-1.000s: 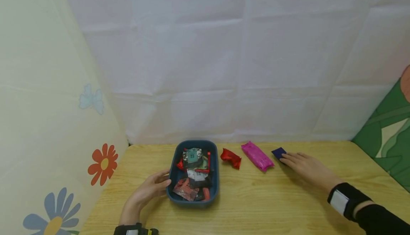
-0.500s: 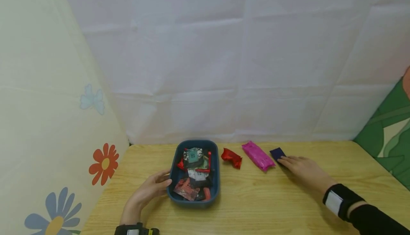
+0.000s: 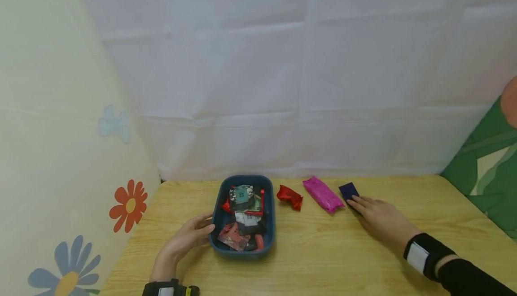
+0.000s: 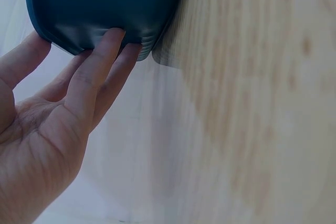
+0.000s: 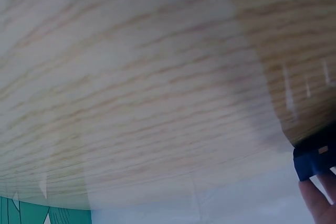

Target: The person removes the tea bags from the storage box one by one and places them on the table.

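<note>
Left hand is resting on the table with straight fingers touching the tray's left wall, gripping nothing; it is sitting where it was a second ago, so it is just steadying the tray. The tray is holding a pile of small packets, mostly dark and red. Moving right, a red wrapper is lying just beside the tray, then a pink packet is lying near it at an angle. The blue packet is lying flat on the table next to the pink one. Right hand is lying palm down, fingers extended, with fingertips touching the blue packet's near edge; nothing is pinched yet. Over the last second this hand has been sliding left and closing onto the blue packet, which itself has barely shifted. Judging by that, a pick of the blue packet is starting, grasp not yet made.
</note>
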`<move>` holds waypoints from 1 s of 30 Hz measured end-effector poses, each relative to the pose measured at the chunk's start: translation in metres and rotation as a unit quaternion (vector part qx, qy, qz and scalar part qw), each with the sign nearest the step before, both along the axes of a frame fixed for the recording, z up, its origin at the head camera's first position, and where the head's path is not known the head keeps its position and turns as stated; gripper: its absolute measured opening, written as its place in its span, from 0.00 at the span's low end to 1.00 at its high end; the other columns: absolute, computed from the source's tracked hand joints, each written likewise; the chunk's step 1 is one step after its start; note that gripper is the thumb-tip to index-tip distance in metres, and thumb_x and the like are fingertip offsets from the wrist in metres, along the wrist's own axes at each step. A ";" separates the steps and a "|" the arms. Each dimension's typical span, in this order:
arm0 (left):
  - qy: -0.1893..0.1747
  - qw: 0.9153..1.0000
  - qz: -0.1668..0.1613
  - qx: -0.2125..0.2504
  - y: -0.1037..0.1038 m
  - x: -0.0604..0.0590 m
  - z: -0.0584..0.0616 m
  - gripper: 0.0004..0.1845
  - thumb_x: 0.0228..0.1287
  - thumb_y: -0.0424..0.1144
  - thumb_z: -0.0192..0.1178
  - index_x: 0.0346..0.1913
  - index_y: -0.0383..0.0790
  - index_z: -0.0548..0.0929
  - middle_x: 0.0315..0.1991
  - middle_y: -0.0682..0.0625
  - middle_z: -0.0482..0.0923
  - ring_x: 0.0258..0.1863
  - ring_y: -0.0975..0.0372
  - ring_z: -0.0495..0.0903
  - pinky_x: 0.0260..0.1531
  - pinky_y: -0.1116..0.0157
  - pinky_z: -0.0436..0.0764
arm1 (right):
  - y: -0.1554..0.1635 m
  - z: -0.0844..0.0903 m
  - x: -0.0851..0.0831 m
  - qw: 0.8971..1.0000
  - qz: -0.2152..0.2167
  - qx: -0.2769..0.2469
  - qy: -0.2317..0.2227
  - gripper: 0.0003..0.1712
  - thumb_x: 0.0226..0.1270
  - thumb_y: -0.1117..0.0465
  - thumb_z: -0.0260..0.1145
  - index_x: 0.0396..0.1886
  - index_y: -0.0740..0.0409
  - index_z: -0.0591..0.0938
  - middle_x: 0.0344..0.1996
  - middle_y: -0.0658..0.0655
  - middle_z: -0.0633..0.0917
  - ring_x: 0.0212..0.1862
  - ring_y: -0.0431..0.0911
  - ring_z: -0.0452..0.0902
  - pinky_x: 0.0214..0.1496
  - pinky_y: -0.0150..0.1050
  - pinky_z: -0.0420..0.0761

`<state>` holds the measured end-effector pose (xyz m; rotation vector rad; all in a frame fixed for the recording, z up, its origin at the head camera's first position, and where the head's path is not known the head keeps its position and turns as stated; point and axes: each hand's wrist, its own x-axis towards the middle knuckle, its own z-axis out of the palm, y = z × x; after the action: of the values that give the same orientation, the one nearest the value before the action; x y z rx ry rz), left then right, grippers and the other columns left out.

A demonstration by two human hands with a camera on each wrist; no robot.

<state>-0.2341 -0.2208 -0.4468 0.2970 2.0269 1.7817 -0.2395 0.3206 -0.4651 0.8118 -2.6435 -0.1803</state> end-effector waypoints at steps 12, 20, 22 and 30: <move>0.002 1.000 0.011 -0.011 0.001 -0.002 0.000 0.33 0.76 0.38 0.54 0.73 0.22 0.55 0.68 0.22 0.59 0.62 0.42 0.72 0.57 0.48 0.77 | -0.004 0.008 0.002 0.999 -0.029 0.012 -0.034 0.25 0.64 0.58 0.69 0.58 0.66 0.81 0.55 0.69 0.81 0.54 0.62 0.79 0.52 0.59 0.79; 0.000 1.000 0.006 -0.006 0.003 -0.002 0.001 0.33 0.76 0.37 0.54 0.74 0.23 0.55 0.69 0.23 0.59 0.62 0.43 0.73 0.56 0.49 0.78 | -0.006 0.019 0.002 0.999 -0.001 0.031 -0.011 0.24 0.68 0.57 0.66 0.60 0.65 0.80 0.58 0.67 0.80 0.57 0.60 0.78 0.55 0.57 0.78; 0.000 1.000 0.005 -0.007 0.003 -0.001 0.001 0.33 0.76 0.37 0.54 0.73 0.22 0.55 0.68 0.22 0.59 0.61 0.43 0.73 0.55 0.49 0.78 | -0.010 0.023 0.000 0.999 0.021 0.022 0.008 0.25 0.66 0.58 0.67 0.60 0.66 0.80 0.58 0.67 0.80 0.57 0.60 0.78 0.55 0.57 0.78; -0.004 1.000 0.012 -0.006 0.000 -0.002 -0.001 0.35 0.75 0.39 0.56 0.74 0.23 0.55 0.69 0.23 0.59 0.62 0.44 0.73 0.56 0.49 0.78 | -0.041 0.049 -0.004 0.997 0.063 0.033 0.026 0.26 0.66 0.58 0.68 0.60 0.66 0.79 0.57 0.66 0.81 0.57 0.59 0.78 0.59 0.57 0.76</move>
<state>-0.2357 -0.2207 -0.4475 0.2631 2.0424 1.7810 -0.2431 0.2800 -0.4159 0.9776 -2.5404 -0.2536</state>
